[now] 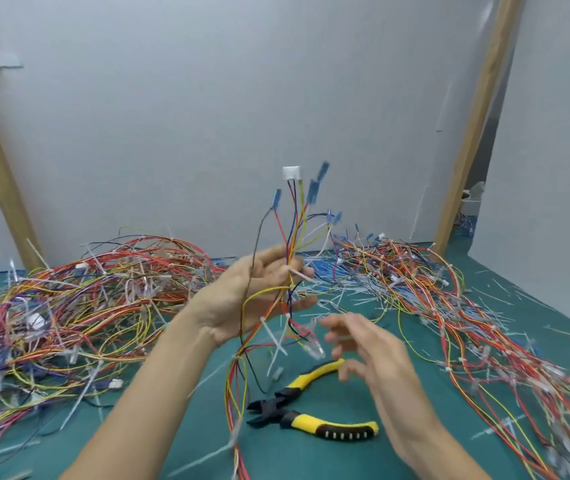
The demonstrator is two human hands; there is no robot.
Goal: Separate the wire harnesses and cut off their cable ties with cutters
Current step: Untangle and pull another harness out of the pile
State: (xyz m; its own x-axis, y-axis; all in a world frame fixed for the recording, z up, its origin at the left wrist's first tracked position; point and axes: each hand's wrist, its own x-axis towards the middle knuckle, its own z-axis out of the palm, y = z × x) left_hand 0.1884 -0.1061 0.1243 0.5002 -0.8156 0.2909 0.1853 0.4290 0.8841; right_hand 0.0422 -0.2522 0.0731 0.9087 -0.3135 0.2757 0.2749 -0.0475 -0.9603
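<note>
Green cutting mat (158, 441) under everything, grey wall (242, 98) behind, and two big tangles of wiring on the mat: a pile on our left (86, 299) and a pile on our right (432, 289). One wire harness (294, 230) stands up in our left hand (259, 292), fingers and thumb curled round the bundle, white connector (291, 173) on top, loose tail dangling toward the mat. A white cable tie (302, 274) sticks out right by the left fingertips, and a second cable tie (276, 337) hangs lower, below that hand. Our right hand (370, 348) is empty, fingers spread and a bit blurry, hovering just above the cutters (311, 407). Those lie flat on the mat, below and slightly left of the right hand, long axis roughly left-right, black jaws open and pointing left, yellow handles toward the right, with the upper handle just under our fingertips. So the right hand is clearly the nearer one. Our guess: a short drop onto the handles, then carry the jaws up and left to the tie.
</note>
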